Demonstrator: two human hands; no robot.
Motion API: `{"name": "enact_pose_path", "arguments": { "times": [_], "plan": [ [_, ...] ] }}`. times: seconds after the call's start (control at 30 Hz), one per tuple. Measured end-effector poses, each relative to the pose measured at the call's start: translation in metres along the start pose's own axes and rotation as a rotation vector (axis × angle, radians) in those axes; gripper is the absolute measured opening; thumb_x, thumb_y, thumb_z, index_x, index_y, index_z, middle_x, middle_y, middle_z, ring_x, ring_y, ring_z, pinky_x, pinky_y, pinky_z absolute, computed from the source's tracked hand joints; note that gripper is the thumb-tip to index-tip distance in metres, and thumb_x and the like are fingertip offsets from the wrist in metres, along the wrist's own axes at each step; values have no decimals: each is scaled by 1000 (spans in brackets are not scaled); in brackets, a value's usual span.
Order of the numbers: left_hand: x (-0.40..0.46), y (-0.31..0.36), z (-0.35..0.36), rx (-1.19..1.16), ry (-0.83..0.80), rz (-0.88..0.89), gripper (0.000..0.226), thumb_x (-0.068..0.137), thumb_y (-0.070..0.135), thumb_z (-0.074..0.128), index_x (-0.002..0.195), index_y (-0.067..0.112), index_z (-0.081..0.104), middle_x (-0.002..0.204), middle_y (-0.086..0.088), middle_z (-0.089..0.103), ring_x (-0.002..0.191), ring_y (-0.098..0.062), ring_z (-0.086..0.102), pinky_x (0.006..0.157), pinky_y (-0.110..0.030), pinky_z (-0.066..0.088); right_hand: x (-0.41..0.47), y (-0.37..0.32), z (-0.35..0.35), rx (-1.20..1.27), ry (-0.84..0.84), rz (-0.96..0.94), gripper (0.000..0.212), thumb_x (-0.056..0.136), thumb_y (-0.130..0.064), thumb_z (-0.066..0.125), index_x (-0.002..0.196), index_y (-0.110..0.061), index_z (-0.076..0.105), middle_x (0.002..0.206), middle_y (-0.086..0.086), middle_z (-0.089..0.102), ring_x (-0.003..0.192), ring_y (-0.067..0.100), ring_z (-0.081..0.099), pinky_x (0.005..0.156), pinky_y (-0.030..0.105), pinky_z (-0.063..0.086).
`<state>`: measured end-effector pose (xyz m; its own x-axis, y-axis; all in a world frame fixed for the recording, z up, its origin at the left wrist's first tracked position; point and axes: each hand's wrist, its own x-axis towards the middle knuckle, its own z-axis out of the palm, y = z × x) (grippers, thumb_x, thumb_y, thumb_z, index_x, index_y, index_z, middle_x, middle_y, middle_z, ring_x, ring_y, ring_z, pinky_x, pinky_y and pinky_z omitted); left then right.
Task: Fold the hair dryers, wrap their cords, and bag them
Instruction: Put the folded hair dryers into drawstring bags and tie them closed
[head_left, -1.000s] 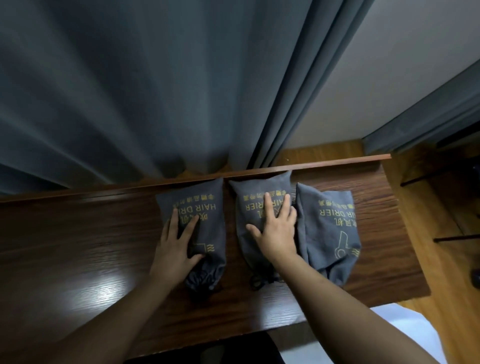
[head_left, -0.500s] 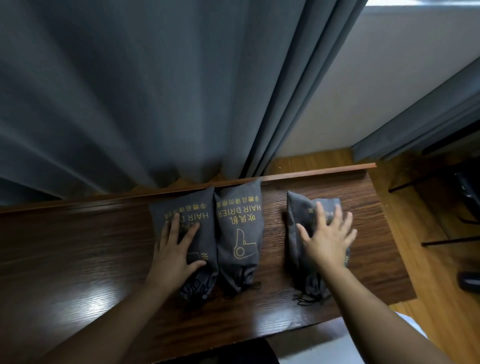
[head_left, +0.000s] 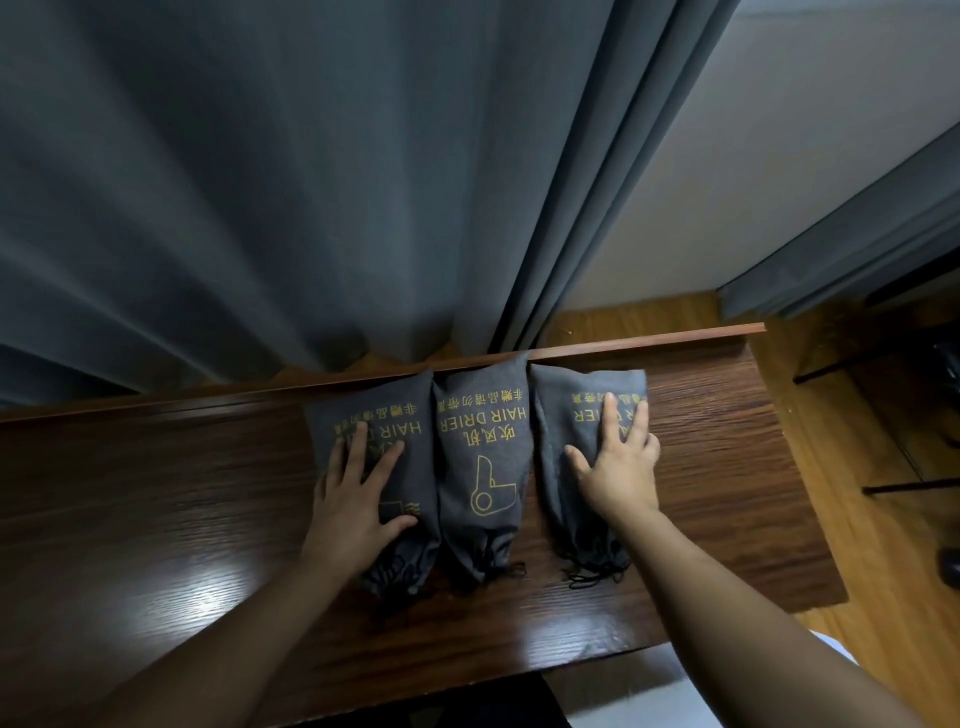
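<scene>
Three grey drawstring bags with yellow "HAIR DRIER" print lie side by side on the dark wooden table (head_left: 156, 519), drawstring ends toward me. My left hand (head_left: 353, 499) rests flat with spread fingers on the left bag (head_left: 410, 415). The middle bag (head_left: 483, 467) lies untouched, its yellow dryer logo showing. My right hand (head_left: 618, 462) presses flat on the right bag (head_left: 566, 415), which sits close beside the middle one. The bags' contents are hidden.
Grey curtains (head_left: 311, 182) hang directly behind the table's raised back edge (head_left: 649, 338). The table's right edge (head_left: 800, 493) drops to a wooden floor (head_left: 883, 649) with dark furniture legs. A white cloth patch (head_left: 649, 691) shows below the front edge.
My right hand left the middle bag and went to the right bag, then slid that bag left and back into line beside the middle one. My left hand stayed on the left bag.
</scene>
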<state>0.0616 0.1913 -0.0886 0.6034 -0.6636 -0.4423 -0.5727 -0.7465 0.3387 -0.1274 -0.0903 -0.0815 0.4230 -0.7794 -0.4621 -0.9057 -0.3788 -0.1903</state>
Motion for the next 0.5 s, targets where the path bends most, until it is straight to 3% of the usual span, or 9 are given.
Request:
{"name": "enact_pose_path", "arguments": {
  "times": [0.1,0.2,0.33,0.5],
  "plan": [
    [0,0,0,-2,3,-1,100,81,62,70,156,47,7,160,10,-36,152,-27,-21,119,-61,19,-1,-21,2,-78,-40,-167,92,96,-63,47,160,-29,-10,167,11,-19,150,49,3,122,54,14],
    [1,-1,0,-1,-3,3,100,81,63,70,156,47,5,159,11,-37,152,-27,-21,120,-61,18,-5,-29,4,-46,-109,-312,94,91,-66,53,161,-34,-2,168,0,-16,150,46,6,123,54,19],
    [1,-3,0,-6,-7,6,100,82,63,69,156,48,3,158,13,-38,152,-26,-22,120,-60,18,-6,-25,-1,84,-123,-278,109,77,-69,71,159,-42,4,166,1,-22,153,36,7,121,52,27],
    [0,-7,-1,-9,-25,-8,100,84,62,67,155,49,-1,155,14,-42,152,-26,-22,121,-58,18,-11,-37,7,65,-189,-257,123,72,-67,77,158,-43,-7,163,5,-31,150,45,5,118,57,27]
  ]
}}
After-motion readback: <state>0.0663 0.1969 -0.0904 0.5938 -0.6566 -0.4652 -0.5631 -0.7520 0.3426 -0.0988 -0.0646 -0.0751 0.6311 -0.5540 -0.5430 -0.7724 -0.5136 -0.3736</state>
